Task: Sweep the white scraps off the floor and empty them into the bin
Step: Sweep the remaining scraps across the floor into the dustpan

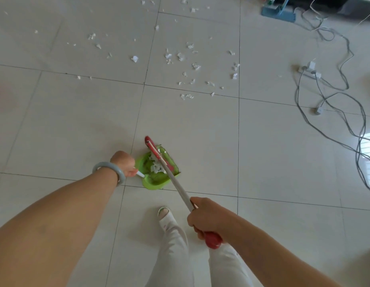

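A left hand [125,163] wearing a pale jade bangle [109,171] grips the white handle of a green plastic dustpan [157,179] holding white paper scraps [157,165]. The right hand [207,217] clenches a red-headed, metal-shafted broom [175,183] lying across the pan. More scraps litter the tiled floor [76,121] beyond; grey cables [346,129] trail rightward.

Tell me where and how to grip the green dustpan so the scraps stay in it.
Grip the green dustpan by its white handle, coming from the left and near side, as the left hand does now. The handle rises from the pan's closed back edge; the open lip faces away, under the red broom. Probably keep that lip tilted up when lifting.
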